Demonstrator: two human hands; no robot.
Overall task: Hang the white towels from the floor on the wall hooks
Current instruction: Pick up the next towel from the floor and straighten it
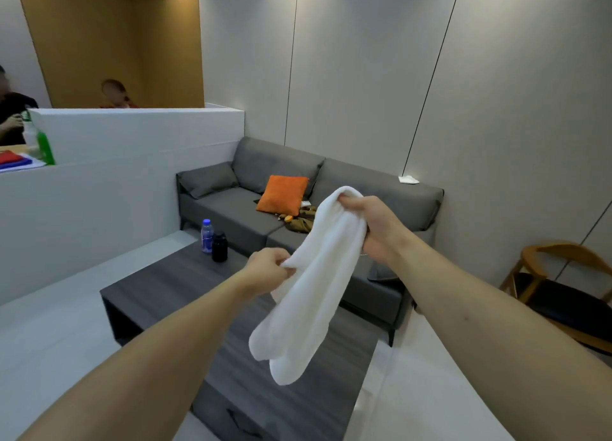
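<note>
Head view, white towel (pixel 308 288): it is hanging in the air in front of the person, above the dark coffee table (pixel 172 288), drooping in a long fold with its lower end free.
Right hand (pixel 374 228): its fingers are curling round the towel's upper end, gripping the bunched cloth at the highest point.
Left hand (pixel 268 268): it is pinching an edge of the towel lower down, between thumb and fingers.
Coffee table: a clear water bottle with a blue cap (pixel 207 236) and a black bottle (pixel 219 246) are standing just beside each other at its far end.
Grey sofa (pixel 331 188): it is standing against the panelled wall, carrying an orange cushion (pixel 281 195).
Wooden chair (pixel 559 291): it is sitting at the right, near the sofa's end.
</note>
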